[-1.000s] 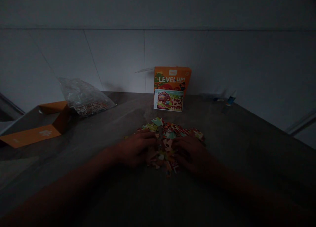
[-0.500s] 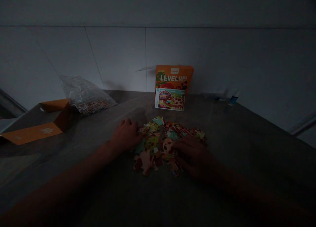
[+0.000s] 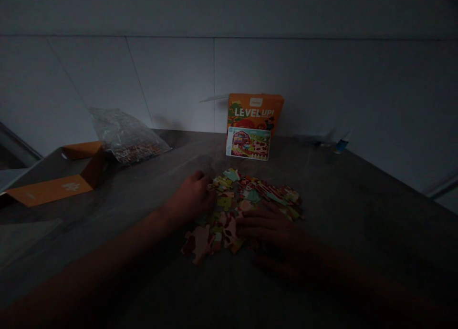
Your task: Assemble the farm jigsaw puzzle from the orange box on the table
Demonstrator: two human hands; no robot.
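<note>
A loose heap of jigsaw puzzle pieces (image 3: 225,203) lies on the dark table in front of me, some overlapping. At its left edge is my left hand (image 3: 193,195), its fingers curled inward; whether a piece is in them is hidden. My right hand (image 3: 275,231) lies over the right side of the heap, fingers stretched out and thumb apart. Its fingertips touch a pink piece with dark red spots (image 3: 229,226). Nearest me lies a larger pink and dark red piece (image 3: 198,243). The light is very dim.
Behind the heap a farm picture card (image 3: 249,144) leans on an orange "LEVEL UP!" box (image 3: 255,108). At left are an open orange box part (image 3: 53,190) and a clear bag (image 3: 132,138) of pieces. A small blue-labelled bottle (image 3: 341,146) stands at the back right.
My right hand has shifted left and nearer, its fingers now straighter. The pink pieces at the front have moved and spread left. My left hand has moved slightly right, fingers more curled.
</note>
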